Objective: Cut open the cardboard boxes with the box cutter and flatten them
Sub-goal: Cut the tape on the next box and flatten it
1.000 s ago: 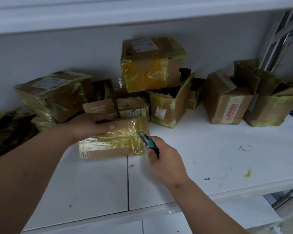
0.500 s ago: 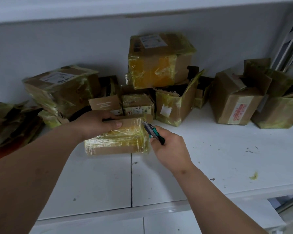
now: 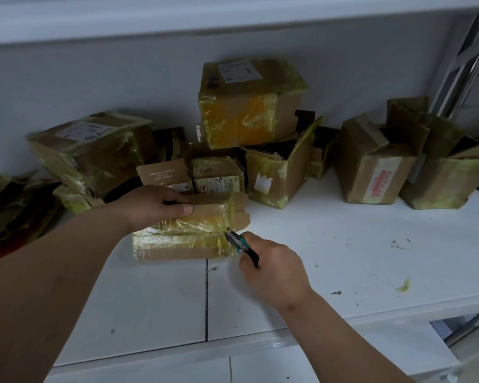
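Cardboard wrapped in crinkled yellow-clear tape makes up the small flat box [image 3: 181, 233] at the front of the white shelf [image 3: 357, 258], its long axis running left to right, with an untaped brown flap sticking out at its right end. The left hand [image 3: 152, 205] lies palm down on the box's top, fingers nearly straight and pointing right, pressing it in place. The right hand [image 3: 271, 269] is curled tight round the box cutter [image 3: 239, 243] — a slim tool with a teal and dark body whose long axis slants from lower right to upper left, its tip pointing at and meeting the box's right end near the upper front corner. Behind stand more cardboard boxes, seven that I can count clearly: a big taped one [image 3: 91, 150] tilted at the left; a small labelled one [image 3: 217, 175] in the middle with a printed brown flap [image 3: 163, 172] beside it; a large cube-like one [image 3: 249, 100] with a white label stacked on top; an open, torn one [image 3: 280, 175] to its right; and three more [image 3: 371, 167] at the right, one bearing a red-printed white strip. A heap of flattened taped cardboard [image 3: 14, 203] lies at the far left. The shelf surface is smooth, in two panels with a seam between, and scuffed with dark marks and a yellowish tape scrap [image 3: 404, 286].
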The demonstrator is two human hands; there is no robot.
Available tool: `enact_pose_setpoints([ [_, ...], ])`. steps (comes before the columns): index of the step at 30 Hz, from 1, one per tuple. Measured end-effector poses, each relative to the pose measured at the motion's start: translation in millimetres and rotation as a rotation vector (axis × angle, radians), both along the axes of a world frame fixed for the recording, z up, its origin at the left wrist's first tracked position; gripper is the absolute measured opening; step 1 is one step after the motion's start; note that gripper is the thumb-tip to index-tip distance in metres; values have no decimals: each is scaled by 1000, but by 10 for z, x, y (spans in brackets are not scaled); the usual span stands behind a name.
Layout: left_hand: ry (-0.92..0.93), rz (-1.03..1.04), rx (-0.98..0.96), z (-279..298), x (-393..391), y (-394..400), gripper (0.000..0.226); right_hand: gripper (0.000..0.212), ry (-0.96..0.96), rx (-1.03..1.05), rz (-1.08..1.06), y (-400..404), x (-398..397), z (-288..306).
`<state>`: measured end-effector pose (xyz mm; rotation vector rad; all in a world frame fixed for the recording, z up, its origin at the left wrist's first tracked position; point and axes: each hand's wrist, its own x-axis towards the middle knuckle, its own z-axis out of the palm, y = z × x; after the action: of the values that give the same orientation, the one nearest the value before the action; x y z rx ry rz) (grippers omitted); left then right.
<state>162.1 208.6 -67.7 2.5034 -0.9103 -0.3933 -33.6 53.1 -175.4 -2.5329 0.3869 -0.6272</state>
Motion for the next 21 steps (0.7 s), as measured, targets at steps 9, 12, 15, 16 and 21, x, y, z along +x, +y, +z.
enact_pose_setpoints([
  [9, -30, -9, 9, -75, -74, 87, 43, 20, -9, -144, -29, -29, -51, -61],
  [12, -41, -19, 14, -97, -126, 113, 42, 18, 31, -168, -24, -31, -95, -65],
  [15, -59, 15, -8, -111, -166, 128, 41, 10, 172, -199, 24, -12, -218, -65],
  [16, -70, 23, -11, -107, -178, 130, 41, 6, 225, -206, 36, -1, -261, -64],
  [21, -111, 44, 36, -14, -222, 97, 31, 7, 339, -96, -5, -21, -299, 87],
])
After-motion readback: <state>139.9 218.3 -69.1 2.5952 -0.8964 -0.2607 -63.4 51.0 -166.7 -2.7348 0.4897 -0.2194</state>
